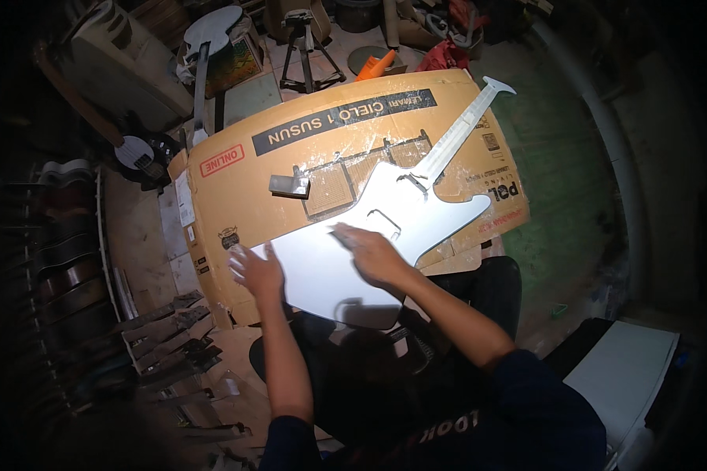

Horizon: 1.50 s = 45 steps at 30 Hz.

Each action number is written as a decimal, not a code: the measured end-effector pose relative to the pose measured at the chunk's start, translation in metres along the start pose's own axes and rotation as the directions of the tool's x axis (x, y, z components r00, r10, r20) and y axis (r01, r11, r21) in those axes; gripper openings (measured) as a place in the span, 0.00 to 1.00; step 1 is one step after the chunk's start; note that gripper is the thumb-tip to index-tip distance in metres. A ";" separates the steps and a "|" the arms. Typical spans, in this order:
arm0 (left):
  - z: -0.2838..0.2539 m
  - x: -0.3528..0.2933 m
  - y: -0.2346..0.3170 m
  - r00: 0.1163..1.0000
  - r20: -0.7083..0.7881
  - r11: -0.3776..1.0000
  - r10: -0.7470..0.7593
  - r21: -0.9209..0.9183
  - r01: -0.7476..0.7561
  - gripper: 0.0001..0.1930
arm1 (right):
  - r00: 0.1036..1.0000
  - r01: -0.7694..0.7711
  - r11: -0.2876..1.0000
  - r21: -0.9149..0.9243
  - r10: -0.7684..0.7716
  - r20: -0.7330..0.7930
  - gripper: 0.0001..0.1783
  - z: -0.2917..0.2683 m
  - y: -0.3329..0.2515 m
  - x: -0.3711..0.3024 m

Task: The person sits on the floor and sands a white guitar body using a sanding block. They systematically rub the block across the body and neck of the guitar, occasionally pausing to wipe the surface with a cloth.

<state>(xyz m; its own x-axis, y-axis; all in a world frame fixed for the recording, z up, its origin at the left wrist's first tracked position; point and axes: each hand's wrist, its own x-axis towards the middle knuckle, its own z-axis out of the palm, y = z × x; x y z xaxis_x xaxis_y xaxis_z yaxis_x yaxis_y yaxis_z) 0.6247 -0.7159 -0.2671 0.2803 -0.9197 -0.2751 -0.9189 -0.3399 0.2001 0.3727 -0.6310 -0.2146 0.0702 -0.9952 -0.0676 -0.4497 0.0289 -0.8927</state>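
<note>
A white-coated electric guitar [314,259] with an angular body lies flat across a cardboard sheet, its neck [459,133] pointing to the far right. My left hand [259,271] rests at the left end of the body, fingers spread. On the middle of the body presses my right hand [373,253], fingers held together; something small and dark shows at its fingertips, too blurred to name. A small grey block [289,186] sits on the cardboard beyond the body.
The printed cardboard [251,184] spreads under the guitar. Another white guitar body [212,31] stands at the back left, near an orange object [375,65] and a black stand [306,59]. Stacked guitar bodies [67,235] line the left side. A pale panel [624,377] lies at the lower right.
</note>
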 end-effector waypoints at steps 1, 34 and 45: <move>0.008 -0.015 0.014 0.997 -0.052 0.997 0.065 0.042 -0.063 0.45 | 0.988 -0.133 0.979 0.155 0.143 -0.054 0.31 -0.018 -0.002 -0.014; 0.031 -0.074 0.138 0.715 -0.006 0.715 0.699 -0.021 -0.699 0.47 | 0.645 -0.175 0.764 0.621 0.565 -0.514 0.30 -0.097 0.096 -0.158; -0.003 0.021 -0.079 0.965 -0.111 0.968 0.239 -0.057 -0.246 0.41 | 0.704 -0.218 0.882 0.419 0.439 -0.558 0.29 -0.085 0.107 -0.165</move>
<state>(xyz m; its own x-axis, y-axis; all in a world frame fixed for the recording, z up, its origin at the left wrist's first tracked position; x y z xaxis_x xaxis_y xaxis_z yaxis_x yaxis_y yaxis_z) 0.7043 -0.7086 -0.2856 0.0816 -0.9902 -0.1135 -0.9422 -0.1138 0.3151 0.2376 -0.4715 -0.2612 -0.6445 -0.7403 -0.1912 -0.0390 0.2817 -0.9587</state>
